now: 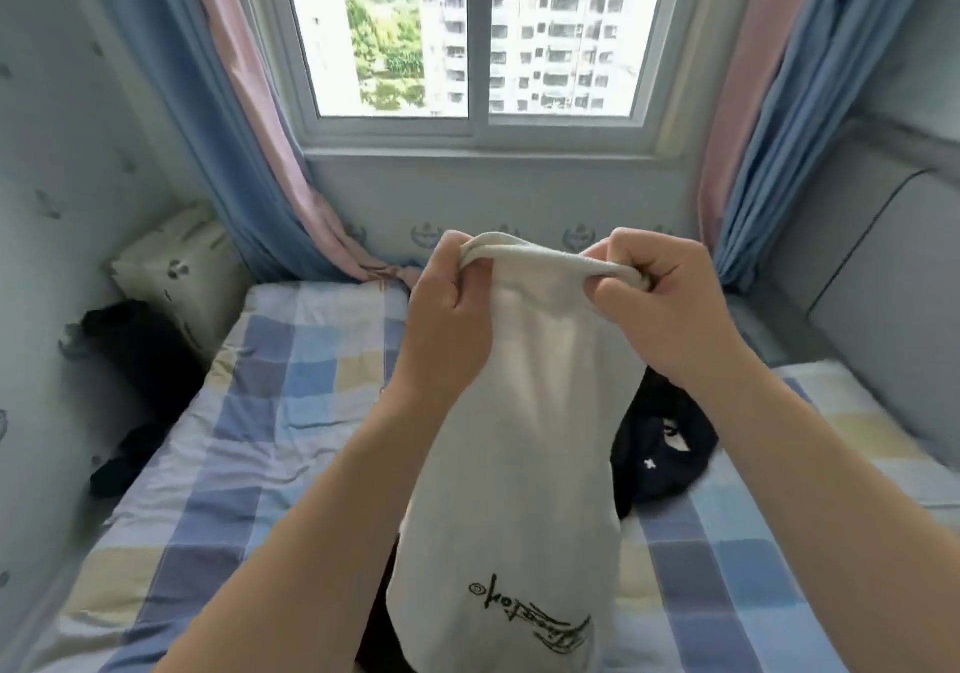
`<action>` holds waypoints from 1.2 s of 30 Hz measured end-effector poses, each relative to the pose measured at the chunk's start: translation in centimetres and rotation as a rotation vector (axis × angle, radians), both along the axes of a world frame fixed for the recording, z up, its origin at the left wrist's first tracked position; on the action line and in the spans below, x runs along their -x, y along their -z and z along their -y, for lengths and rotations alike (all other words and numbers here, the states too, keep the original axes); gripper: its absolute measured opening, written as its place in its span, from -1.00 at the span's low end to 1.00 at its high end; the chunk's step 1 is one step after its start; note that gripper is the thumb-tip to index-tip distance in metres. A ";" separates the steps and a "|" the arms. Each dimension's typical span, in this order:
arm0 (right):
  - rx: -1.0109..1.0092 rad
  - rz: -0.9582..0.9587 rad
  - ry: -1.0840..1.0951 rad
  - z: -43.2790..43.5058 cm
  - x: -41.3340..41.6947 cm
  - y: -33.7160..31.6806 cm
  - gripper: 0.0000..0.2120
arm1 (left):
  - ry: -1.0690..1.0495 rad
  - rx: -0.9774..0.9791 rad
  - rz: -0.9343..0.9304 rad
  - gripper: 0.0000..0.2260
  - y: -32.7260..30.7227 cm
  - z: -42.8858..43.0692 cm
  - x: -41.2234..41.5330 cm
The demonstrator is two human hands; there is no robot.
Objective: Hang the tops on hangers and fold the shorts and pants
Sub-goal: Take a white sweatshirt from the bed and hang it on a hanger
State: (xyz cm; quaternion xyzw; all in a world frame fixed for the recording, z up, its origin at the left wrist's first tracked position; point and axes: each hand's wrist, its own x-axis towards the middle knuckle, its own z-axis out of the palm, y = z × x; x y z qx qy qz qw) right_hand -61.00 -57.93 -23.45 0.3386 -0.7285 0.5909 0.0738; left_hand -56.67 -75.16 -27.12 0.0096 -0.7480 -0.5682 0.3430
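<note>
Above the checked bed [260, 412], the left grip [447, 308] and right grip [660, 303] are clamping the bunched top edge of a white garment [524, 412], seemingly soft, light, best held there.

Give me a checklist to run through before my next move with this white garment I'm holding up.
1. Grip: left hand and right hand both hold the white garment by its top edge: ok.
2. Top or bottoms: cannot tell, it hangs bunched.
3. A hanger within reach: not ok, none in view.
4. Bare checked sheet on the left for laying it down: ok.
5. The dark garment at right out of the way: cannot tell, partly hidden.
</note>
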 end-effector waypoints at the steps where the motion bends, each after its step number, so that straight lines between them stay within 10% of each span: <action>1: 0.000 -0.029 0.007 -0.1 0.1 -1.5 -0.77 | -0.008 0.008 -0.030 -0.85 -1.6 -0.1 0.6; 8: -0.075 -0.001 -0.201 -2.4 1.5 -11.7 -0.52 | -0.019 0.185 -0.262 -0.85 -14.7 -0.9 4.0; 13: -0.154 -0.165 -0.071 -3.2 3.0 -17.7 -0.83 | -0.042 0.318 -0.417 -0.81 -22.7 -1.1 6.0; 28: 0.175 -0.109 -0.195 -1.7 4.7 -32.4 -0.95 | -0.268 0.596 -0.508 -0.75 -39.2 0.7 12.5; 36: -0.062 -0.038 -0.153 -3.1 8.3 -28.6 -0.70 | -0.349 0.571 -0.543 -0.71 -41.2 3.4 13.7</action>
